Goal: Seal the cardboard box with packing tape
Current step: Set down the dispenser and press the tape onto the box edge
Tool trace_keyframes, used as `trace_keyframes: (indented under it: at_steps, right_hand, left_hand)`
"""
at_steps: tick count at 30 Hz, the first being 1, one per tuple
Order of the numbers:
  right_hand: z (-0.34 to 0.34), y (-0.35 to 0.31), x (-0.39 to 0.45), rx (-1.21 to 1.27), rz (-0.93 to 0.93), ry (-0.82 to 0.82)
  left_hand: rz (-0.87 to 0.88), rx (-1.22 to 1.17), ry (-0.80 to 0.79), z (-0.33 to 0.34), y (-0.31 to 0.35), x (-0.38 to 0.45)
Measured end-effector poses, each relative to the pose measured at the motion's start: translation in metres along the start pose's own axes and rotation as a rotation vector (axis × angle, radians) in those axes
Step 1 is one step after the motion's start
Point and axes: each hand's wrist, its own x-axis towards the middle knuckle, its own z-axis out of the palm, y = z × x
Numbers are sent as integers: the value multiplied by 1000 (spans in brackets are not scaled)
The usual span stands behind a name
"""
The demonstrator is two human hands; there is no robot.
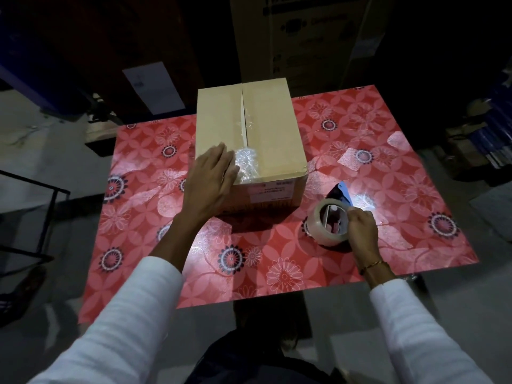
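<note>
A brown cardboard box (pixel 266 128) stands on the red floral table (pixel 155 217), its two top flaps closed with a narrow gap along the middle seam. A crinkled strip of clear tape (pixel 248 162) covers the near end of that seam and folds over the front edge. My left hand (pixel 212 180) lies flat, fingers spread, on the box's near left corner beside the tape. To the right of the box, my right hand (pixel 361 231) grips a tape dispenser with a clear roll (pixel 329 223) that rests on the table.
A tall printed carton (pixel 304 37) stands behind the table. A black metal frame (pixel 41 217) is at the left, dark shelving with goods (pixel 493 128) at the right. A white label (pixel 271 191) is on the box's front face.
</note>
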Motion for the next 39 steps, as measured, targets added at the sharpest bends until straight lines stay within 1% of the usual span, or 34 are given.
trace_keyframes:
  at_steps: [3, 5, 7, 9, 11, 12, 13, 14, 17, 19, 22, 24, 28, 32, 35, 39]
  right_hand:
    - [0, 1, 2, -128, -44, -7]
    - [-1, -4, 4, -223, -97, 17]
    - [-5, -19, 1, -283, -175, 70]
    - [-5, -39, -4, -236, -313, 89]
    - [-3, -64, -11, -139, -461, 16]
    - [1, -75, -14, -102, -504, -63]
    - [6, -86, -16, -82, -522, -147]
    - [12, -94, -18, -77, -526, -224]
    - [35, -111, -22, -97, -556, -376]
    - [46, -113, -24, -156, -564, -398]
    - [51, -118, -24, -147, -648, -363]
    - [48, -128, -24, -195, -727, -330]
    - [32, -172, -26, -331, -812, -234]
    - [8, -218, -36, -458, -898, -132]
    - [3, -244, -44, -562, -908, -79]
    - [12, -264, -44, -619, -853, -55]
  left_hand:
    - [-11, 16, -103, 0, -4, -3]
    - [-17, 48, -158, 0, -4, -5]
    - [-26, 82, -166, 0, -4, -10]
    - [-77, 32, -117, 0, -3, -19]
    - [-221, -184, -41, -1, 0, -31]
    - [-317, -323, -18, -2, 2, -36]
    - [-399, -445, -7, -2, 3, -40]
    - [-445, -521, -4, -2, 4, -43]
    - [-462, -566, 0, 0, 4, -46]
    - [-483, -572, 1, -2, 6, -45]
    - [-496, -539, 10, -9, 11, -41]
    - [-500, -484, 44, -19, 15, -36]
    - [-488, -358, 148, -51, 30, -20]
    - [-447, -145, 217, -88, 45, -4]
    - [-414, -10, 223, -106, 44, 7]
    - [-379, 17, 218, -117, 46, 19]
